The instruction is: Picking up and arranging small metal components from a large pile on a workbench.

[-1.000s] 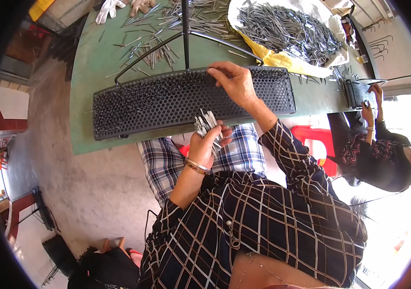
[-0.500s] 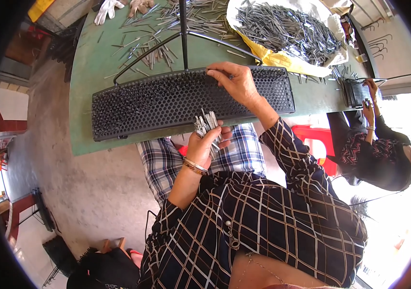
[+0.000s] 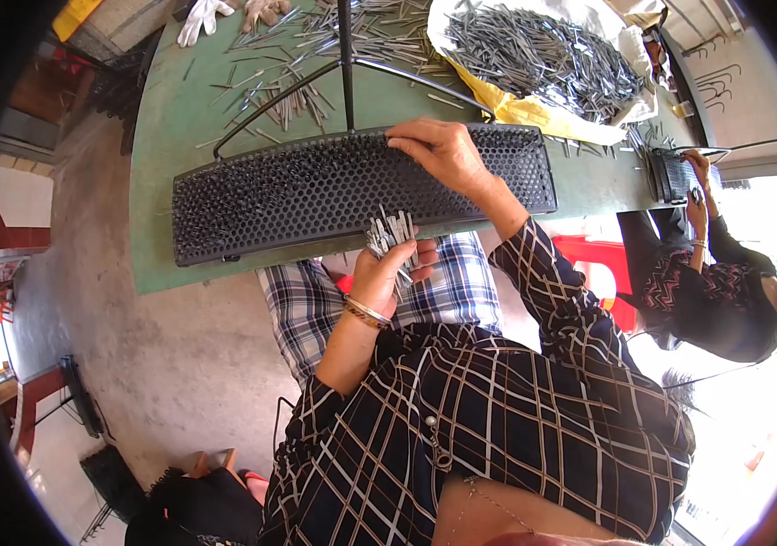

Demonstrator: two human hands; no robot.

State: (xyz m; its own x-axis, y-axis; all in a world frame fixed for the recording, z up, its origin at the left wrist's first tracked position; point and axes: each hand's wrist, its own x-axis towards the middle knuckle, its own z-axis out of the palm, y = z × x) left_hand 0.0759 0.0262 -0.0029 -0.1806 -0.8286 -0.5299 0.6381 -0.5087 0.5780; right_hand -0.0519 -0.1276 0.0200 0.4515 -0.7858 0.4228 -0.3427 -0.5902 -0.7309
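In front of me a long black perforated rack (image 3: pixel 379 196) lies across the green table's near edge, its rows of round holes facing up. Dark pieces stick up from many holes, most thickly at its left end. My left hand (image 3: pixel 378 276), just below the rack's near edge, is closed around a bundle of thin grey metal strips (image 3: pixel 390 233) whose ends fan out. Over the rack's far edge, right of the middle, my right hand (image 3: pixel 450 156) has thumb and forefinger pinched together; whatever lies between these fingertips is too small to make out.
Black metal rods (image 3: pixel 348 68) rise from the rack's far side. Loose strips (image 3: pixel 293 105) are scattered on the green table (image 3: pixel 166 136). A white and yellow sack (image 3: pixel 520 111) full of strips lies open at the back right. At the far right a co-worker's hands (image 3: pixel 698 205) handle another black rack.
Almost nothing differs. My right hand has shifted very slightly to the left along the rack's far edge; my left hand keeps its bundle of strips.
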